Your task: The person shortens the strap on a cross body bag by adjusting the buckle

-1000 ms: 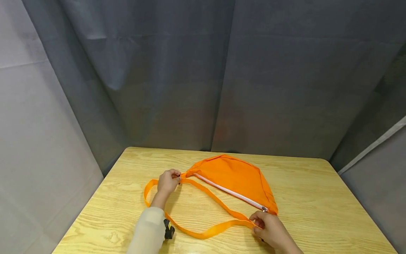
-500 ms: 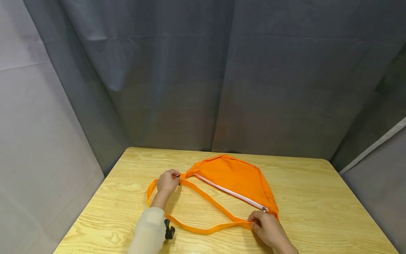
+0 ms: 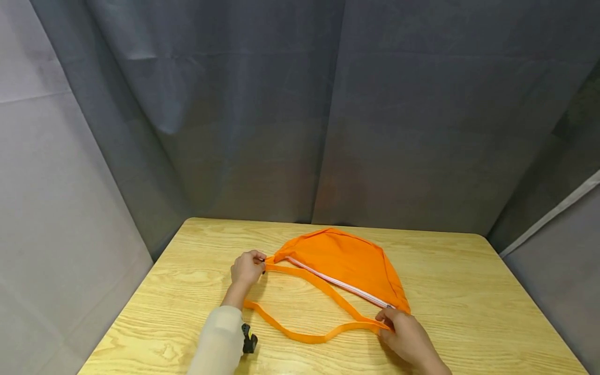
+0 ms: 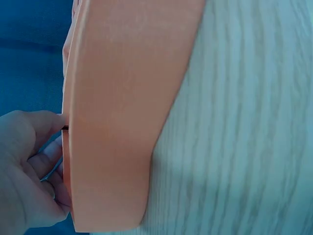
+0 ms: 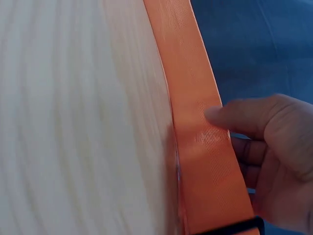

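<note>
An orange waist bag (image 3: pixel 347 258) lies on the table, its white zipper (image 3: pixel 338 283) running along the straight edge. From it an orange strap (image 3: pixel 313 338) loops over the tabletop towards the person. The left hand (image 3: pixel 247 267) pinches the strap at the bag's left corner, where a bit of black buckle shows; the wide webbing fills much of the left wrist view. At the right corner the right hand (image 3: pixel 407 334) grips the strap between thumb and fingers. In the right wrist view a black slider (image 5: pixel 237 226) sits on the webbing below the thumb. The zipper pull is partly hidden by the right hand.
The wooden table (image 3: pixel 473 291) has rounded far corners. Behind it hangs a dark grey curtain (image 3: pixel 262 114), with lighter fabric panels (image 3: pixel 70 224) at the sides. A small black device (image 3: pixel 249 339) is on the left forearm.
The right hand went slightly left, then back right with the strap. The strap loop beyond the left hand has drawn in and is now out of sight. The left hand stays put.
</note>
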{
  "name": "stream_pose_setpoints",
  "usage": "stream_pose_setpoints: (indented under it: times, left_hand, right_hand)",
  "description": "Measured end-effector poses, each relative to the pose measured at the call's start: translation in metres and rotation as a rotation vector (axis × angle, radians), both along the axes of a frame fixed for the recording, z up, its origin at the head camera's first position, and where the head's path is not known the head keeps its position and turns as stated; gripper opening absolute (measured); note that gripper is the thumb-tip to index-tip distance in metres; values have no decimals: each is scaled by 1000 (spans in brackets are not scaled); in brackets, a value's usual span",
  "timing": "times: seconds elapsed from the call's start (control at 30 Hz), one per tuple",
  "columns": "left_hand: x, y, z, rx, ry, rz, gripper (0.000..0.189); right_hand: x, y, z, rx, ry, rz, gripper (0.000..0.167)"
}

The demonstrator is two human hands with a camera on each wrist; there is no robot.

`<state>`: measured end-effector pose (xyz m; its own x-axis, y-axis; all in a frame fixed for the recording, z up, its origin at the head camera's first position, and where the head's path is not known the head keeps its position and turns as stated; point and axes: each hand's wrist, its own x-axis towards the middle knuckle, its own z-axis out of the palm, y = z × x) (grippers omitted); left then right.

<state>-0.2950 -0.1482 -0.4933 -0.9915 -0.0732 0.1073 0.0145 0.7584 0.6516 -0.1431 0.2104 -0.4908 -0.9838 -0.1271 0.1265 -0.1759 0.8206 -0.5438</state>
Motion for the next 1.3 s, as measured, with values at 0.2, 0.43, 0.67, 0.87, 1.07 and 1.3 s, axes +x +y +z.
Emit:
stream_pose_setpoints:
  times: [0.2,0.43,0.67,0.87,1.07,1.3]
  left_hand:
    - [2,0,0,-2,14,-18,14]
    - [3,-2,1,1,23,-18,13]
    - [1,-8,0,-13,11,-23,14]
    - [1,-10,-2,6,24,-21,14]
    - [2,-13,-4,40,-4,-28,14]
    - [3,-17,-5,111,-28,-58,15]
  right_hand:
    - [-2,-21,-4,11,2,53,17]
    - [2,-3,-4,34,-38,-33,21]
    - [6,30,-1,73,-107,-129,13]
    - [3,45,0,81,-128,-145,9]
    - [2,42,-4,17,-111,-126,11]
    - [2,23,-6,-171,-59,37,14]
